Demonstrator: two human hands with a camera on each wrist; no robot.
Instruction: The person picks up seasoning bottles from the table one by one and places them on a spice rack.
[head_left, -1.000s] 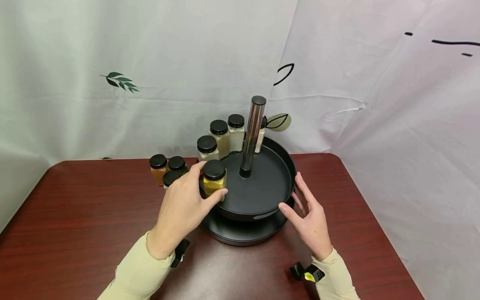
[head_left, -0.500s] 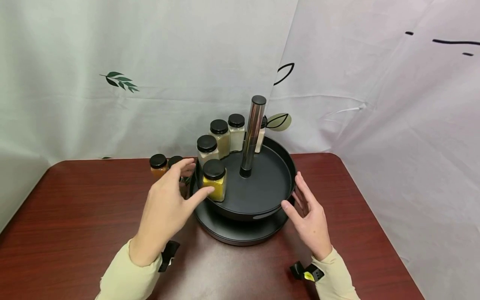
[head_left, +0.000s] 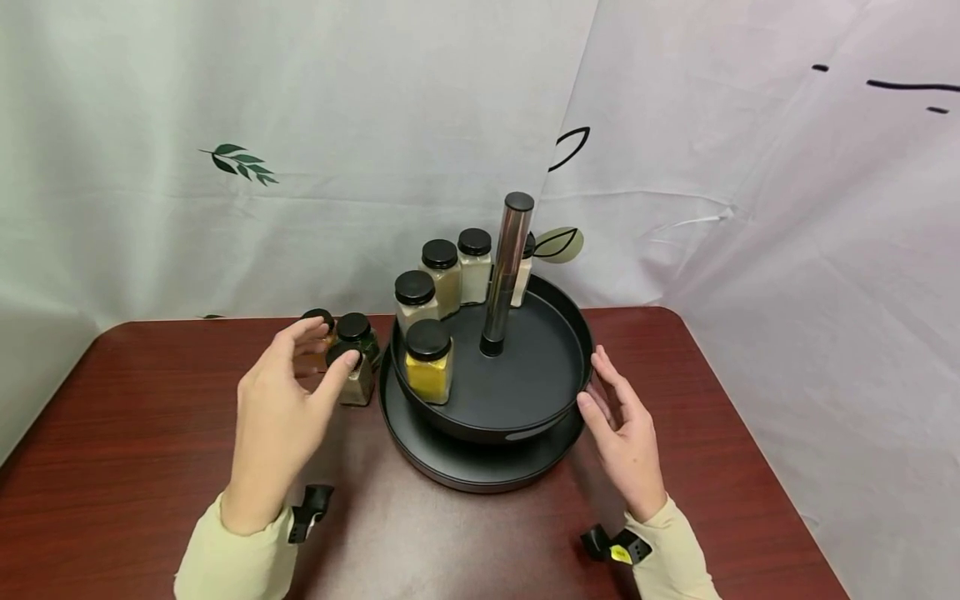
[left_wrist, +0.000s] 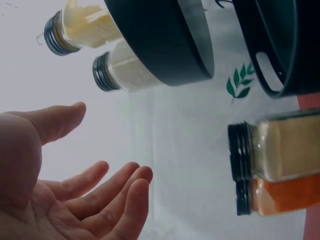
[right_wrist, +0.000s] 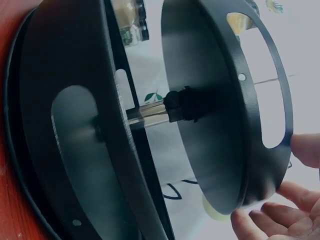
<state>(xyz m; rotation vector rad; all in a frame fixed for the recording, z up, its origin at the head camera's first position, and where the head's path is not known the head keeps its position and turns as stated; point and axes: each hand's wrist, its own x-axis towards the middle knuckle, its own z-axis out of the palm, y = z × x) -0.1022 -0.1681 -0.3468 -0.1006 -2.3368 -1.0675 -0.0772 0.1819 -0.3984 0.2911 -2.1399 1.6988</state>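
Observation:
In the head view, my left hand (head_left: 277, 412) hovers beside the jars at the left, thumb and fingers spread with nothing between them. Its thumb overlaps a pale spice jar (head_left: 357, 387); behind that are a dark green spice jar (head_left: 367, 343) and an orange one, mostly hidden. A two-tier black turntable (head_left: 525, 387) stands at the centre. On its upper tray, a yellow spice jar (head_left: 429, 377) sits at the left front. My right hand (head_left: 628, 446) rests its fingertips and thumb against that tray's outer wall; the right wrist view shows the fingers (right_wrist: 270, 220) at its lower edge.
Several more black-lidded jars (head_left: 416, 304) line the upper tray's left and back. A metallic post (head_left: 507, 279) rises through its middle. The wider lower tray (head_left: 480, 479) sits on the reddish-brown table (head_left: 150, 433). A white curtain (head_left: 337, 167) hangs behind.
My left hand has let go of the yellow spice jar, leaving it on the upper tray, and moved left to the jars on the table. My right hand stays at the tray, nearly still.

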